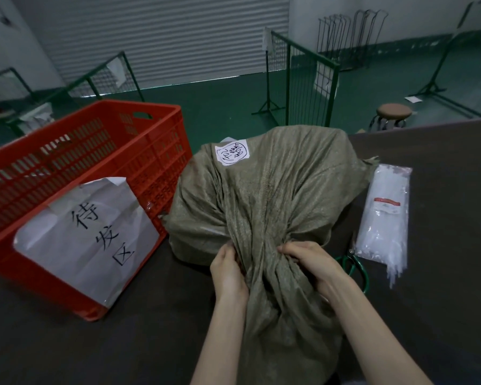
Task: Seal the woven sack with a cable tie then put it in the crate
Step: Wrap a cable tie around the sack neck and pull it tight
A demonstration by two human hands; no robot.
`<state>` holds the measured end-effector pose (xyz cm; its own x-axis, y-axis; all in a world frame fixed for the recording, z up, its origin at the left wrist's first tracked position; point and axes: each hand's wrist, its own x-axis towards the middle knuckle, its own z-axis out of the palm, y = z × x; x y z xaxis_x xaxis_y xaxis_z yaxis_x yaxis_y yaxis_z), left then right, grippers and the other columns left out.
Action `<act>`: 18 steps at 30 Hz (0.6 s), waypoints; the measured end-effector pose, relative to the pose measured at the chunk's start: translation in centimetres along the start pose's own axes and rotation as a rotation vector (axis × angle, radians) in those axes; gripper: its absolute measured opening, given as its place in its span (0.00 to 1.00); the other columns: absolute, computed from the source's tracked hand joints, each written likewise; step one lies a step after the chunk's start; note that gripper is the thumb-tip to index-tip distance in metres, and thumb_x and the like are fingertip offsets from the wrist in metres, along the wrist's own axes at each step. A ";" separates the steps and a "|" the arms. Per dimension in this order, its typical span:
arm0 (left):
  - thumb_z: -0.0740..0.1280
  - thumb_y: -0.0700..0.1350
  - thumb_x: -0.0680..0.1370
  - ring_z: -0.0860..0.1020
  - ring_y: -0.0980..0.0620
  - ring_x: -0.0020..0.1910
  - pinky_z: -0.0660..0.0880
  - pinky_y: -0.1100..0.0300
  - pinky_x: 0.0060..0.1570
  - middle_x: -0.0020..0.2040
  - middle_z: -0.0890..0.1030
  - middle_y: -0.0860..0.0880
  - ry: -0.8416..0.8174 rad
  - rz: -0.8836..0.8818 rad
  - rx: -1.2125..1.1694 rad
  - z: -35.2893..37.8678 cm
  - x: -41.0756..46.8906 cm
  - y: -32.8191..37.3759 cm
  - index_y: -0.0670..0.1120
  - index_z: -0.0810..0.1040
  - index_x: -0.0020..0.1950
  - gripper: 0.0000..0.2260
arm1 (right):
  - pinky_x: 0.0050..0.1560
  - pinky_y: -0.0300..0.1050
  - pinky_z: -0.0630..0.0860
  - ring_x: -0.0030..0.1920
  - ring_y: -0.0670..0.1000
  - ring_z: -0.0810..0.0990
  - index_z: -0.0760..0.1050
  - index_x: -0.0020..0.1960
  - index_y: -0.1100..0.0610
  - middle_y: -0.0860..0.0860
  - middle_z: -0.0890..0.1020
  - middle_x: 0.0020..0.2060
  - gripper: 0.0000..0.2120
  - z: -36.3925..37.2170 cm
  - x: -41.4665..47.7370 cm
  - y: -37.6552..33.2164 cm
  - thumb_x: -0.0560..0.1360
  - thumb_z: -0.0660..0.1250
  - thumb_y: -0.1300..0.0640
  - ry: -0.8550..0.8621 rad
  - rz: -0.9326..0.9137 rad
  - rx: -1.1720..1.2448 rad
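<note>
Where the dark desk meets its left edge, a red slatted crate is set, tilted toward the camera; a white paper sheet with black handwritten characters is fixed to its near wall. Little of the crate's interior is shown, and what is visible through the slats cannot be made out.

At the middle of the desk, just beside the crate's right end, the olive-green woven sack is seen lying bulky and filled, its cloth creased in long folds that run toward a gathered neck nearest the camera. A white label with handwriting is stuck to its far upper side. No tie is seen around the neck.

Both hands are closed on the gathered neck: the left hand is pressed against its left side with fingers curled into the cloth, and the right hand is clenched around the bunched fabric from the right. Loose cloth below the grip is draped between the forearms.

To the right of the sack, a clear plastic packet of white cable ties is laid flat on the desk, and green-handled scissors are partly hidden behind the right wrist.
</note>
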<state>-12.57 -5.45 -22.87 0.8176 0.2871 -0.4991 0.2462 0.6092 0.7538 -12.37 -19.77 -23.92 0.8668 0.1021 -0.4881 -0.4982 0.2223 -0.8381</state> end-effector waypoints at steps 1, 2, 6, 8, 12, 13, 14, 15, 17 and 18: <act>0.59 0.39 0.80 0.79 0.45 0.54 0.74 0.48 0.61 0.54 0.81 0.41 -0.008 0.041 0.047 -0.1 0.1 -0.2 0.41 0.79 0.56 0.10 | 0.49 0.50 0.63 0.48 0.57 0.70 0.78 0.47 0.72 0.63 0.75 0.44 0.30 0.0 -0.1 0.0 0.55 0.77 0.50 0.005 -0.005 -0.015; 0.59 0.39 0.80 0.79 0.45 0.56 0.73 0.49 0.63 0.55 0.81 0.42 -0.018 0.067 0.080 -0.2 0.2 -0.3 0.43 0.79 0.56 0.10 | 0.49 0.50 0.63 0.48 0.57 0.70 0.77 0.47 0.73 0.64 0.75 0.44 0.31 0.1 -0.2 -0.1 0.55 0.76 0.50 0.009 -0.009 -0.027; 0.58 0.37 0.81 0.78 0.48 0.48 0.74 0.52 0.56 0.48 0.81 0.43 -0.036 0.078 0.069 0.0 0.1 0.2 0.45 0.78 0.48 0.10 | 0.47 0.50 0.63 0.46 0.58 0.69 0.80 0.47 0.68 0.63 0.74 0.43 0.25 0.3 -0.8 -0.5 0.58 0.76 0.51 -0.012 -0.038 -0.044; 0.58 0.36 0.80 0.77 0.49 0.44 0.74 0.55 0.52 0.43 0.79 0.43 -0.056 0.089 0.044 -0.1 0.0 0.3 0.42 0.77 0.45 0.10 | 0.43 0.46 0.69 0.42 0.58 0.72 0.80 0.45 0.67 0.64 0.76 0.42 0.14 0.1 -1.1 -0.9 0.68 0.74 0.56 -0.031 -0.048 -0.069; 0.60 0.37 0.80 0.77 0.49 0.44 0.73 0.52 0.56 0.43 0.79 0.43 -0.116 0.130 -0.041 -0.5 -0.2 0.4 0.40 0.76 0.45 0.07 | 0.46 0.48 0.68 0.44 0.57 0.74 0.80 0.48 0.68 0.63 0.79 0.43 0.18 -1.2 -1.0 -1.2 0.72 0.71 0.51 -0.021 -0.115 -0.198; 0.60 0.38 0.80 0.78 0.50 0.42 0.74 0.53 0.55 0.42 0.79 0.44 -0.126 0.152 -0.057 -0.7 -0.1 0.6 0.40 0.76 0.46 0.06 | 0.47 0.48 0.67 0.44 0.56 0.75 0.81 0.47 0.65 0.63 0.80 0.43 0.20 -1.6 -1.2 -1.4 0.70 0.71 0.47 -0.015 -0.130 -0.254; 0.61 0.39 0.80 0.78 0.52 0.40 0.76 0.56 0.50 0.42 0.80 0.44 -0.128 0.180 -0.064 -0.8 0.1 0.8 0.40 0.77 0.48 0.06 | 0.48 0.49 0.68 0.43 0.55 0.77 0.82 0.47 0.63 0.62 0.83 0.43 0.22 -2.1 -1.3 -1.7 0.69 0.71 0.43 -0.004 -0.138 -0.319; 0.61 0.40 0.80 0.78 0.55 0.37 0.77 0.60 0.44 0.43 0.81 0.45 -0.123 0.212 -0.059 -1.0 0.2 1.2 0.39 0.77 0.50 0.07 | 0.48 0.49 0.70 0.43 0.54 0.79 0.83 0.47 0.61 0.59 0.84 0.43 0.23 -2.7 -1.4 -1.9 0.69 0.70 0.41 0.018 -0.140 -0.377; 0.61 0.42 0.80 0.76 0.59 0.32 0.75 0.67 0.33 0.44 0.84 0.47 -0.092 0.282 -0.048 -1.3 0.7 2.1 0.40 0.77 0.51 0.07 | 0.49 0.49 0.72 0.43 0.53 0.80 0.83 0.45 0.60 0.57 0.86 0.41 0.19 -4.1 -1.4 -2.2 0.72 0.68 0.44 0.067 -0.166 -0.482; 0.61 0.42 0.80 0.76 0.60 0.30 0.74 0.68 0.31 0.44 0.85 0.48 -0.080 0.321 -0.044 -1.3 0.9 2.7 0.42 0.77 0.50 0.06 | 0.48 0.49 0.73 0.42 0.53 0.79 0.82 0.43 0.60 0.56 0.85 0.39 0.15 -4.9 -1.4 -2.3 0.72 0.67 0.48 0.082 -0.191 -0.565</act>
<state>-11.85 -2.58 -21.84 0.8883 0.4121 -0.2025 -0.0522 0.5287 0.8472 -12.56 -25.17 -22.46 0.9487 0.0314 -0.3145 -0.2882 -0.3224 -0.9017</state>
